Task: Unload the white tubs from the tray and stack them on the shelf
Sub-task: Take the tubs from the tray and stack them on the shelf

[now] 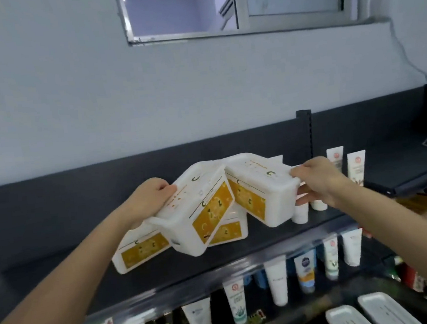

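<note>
Two white tubs with orange labels are held up over the dark top shelf. My left hand grips the left tub by its lid end; that tub is tilted down toward me. My right hand grips the right tub at its right end, thumb on the lid, fingers under. The two held tubs touch at their inner edges. Beneath them, two more tubs rest on the shelf: one at the left and one partly hidden in the middle.
White tubes stand on the top shelf to the right of the tubs. A lower shelf holds a row of tubes. More white tubs lie in the bottom right corner. A grey wall and a window are behind.
</note>
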A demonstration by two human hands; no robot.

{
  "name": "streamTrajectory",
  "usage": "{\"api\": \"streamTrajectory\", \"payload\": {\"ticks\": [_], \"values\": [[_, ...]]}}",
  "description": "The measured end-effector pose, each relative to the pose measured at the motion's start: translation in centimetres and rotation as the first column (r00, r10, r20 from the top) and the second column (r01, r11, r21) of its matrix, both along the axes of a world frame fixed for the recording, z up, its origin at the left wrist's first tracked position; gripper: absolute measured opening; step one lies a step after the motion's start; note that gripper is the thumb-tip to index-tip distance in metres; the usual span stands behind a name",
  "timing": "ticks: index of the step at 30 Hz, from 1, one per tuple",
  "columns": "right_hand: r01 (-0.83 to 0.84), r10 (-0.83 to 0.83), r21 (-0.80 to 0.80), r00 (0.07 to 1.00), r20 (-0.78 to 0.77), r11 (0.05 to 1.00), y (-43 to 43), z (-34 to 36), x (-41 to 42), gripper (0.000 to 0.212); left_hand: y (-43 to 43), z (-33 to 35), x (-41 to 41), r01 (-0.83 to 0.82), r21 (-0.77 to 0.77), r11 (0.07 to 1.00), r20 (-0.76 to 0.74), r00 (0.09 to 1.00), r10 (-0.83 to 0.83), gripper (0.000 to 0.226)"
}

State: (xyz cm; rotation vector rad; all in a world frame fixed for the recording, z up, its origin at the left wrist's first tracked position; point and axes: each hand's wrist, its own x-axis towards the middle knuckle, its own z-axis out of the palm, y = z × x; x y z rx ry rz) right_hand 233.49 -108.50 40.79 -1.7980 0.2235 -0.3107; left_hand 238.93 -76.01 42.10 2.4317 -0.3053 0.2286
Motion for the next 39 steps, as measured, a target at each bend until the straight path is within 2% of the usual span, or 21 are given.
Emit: {"api": "streamTrajectory", "payload": {"ticks": [6, 9, 12, 17, 24, 30, 34, 37, 39], "values": [[0.008, -0.008, -0.015, 1.000, -0.015, 1.000, 4.8, 1.5, 6.4, 0.017, 4.5, 1.1, 4.8, -0.193, -0.073, 0.978, 0.025, 0.980, 0.195, 0.035], [0.019, -0.020, -0.046, 0.999, -0.032, 0.999, 6.6, 2.1, 9.5, 0.021, 6.5, 1.4, 8.0, -0.242, -0.064, 0.968, 0.010, 0.970, 0.243, 0.033], [0.044, -0.047, -0.071, 0.998, -0.047, 0.997, 8.0, 2.1, 11.9, 0.023, 8.2, 1.7, 10.9, -0.247, -0.016, 0.969, -0.017, 0.969, 0.247, 0.026], [0.089, -0.098, -0.099, 0.992, -0.086, 0.991, 9.9, 0.5, 14.9, 0.019, 8.9, 0.9, 14.7, -0.264, 0.030, 0.964, -0.057, 0.962, 0.266, 0.030], [0.160, -0.169, -0.107, 0.982, -0.084, 0.981, 10.3, -0.1, 17.0, 0.011, 6.8, -0.5, 18.6, -0.202, 0.018, 0.979, -0.133, 0.970, 0.203, 0.025], [0.096, -0.103, -0.061, 0.989, -0.107, 0.993, 9.7, -0.7, 16.6, 0.020, 6.2, 0.5, 19.6, -0.138, 0.130, 0.982, -0.170, 0.972, 0.159, 0.034], [0.056, -0.059, -0.043, 0.996, -0.062, 0.997, 9.3, -0.9, 15.3, 0.030, 5.2, 0.6, 18.8, -0.199, 0.184, 0.963, -0.072, 0.974, 0.215, 0.037], [0.072, -0.071, -0.067, 0.997, 0.012, 0.995, 9.2, -0.7, 14.1, 0.046, 3.9, 1.1, 17.0, -0.268, 0.204, 0.941, 0.146, 0.959, 0.242, 0.035], [0.068, -0.064, -0.099, 0.997, 0.042, 0.993, 8.9, -0.6, 13.2, 0.050, 2.6, 1.5, 14.9, -0.259, 0.206, 0.944, 0.269, 0.942, 0.200, 0.038]]}}
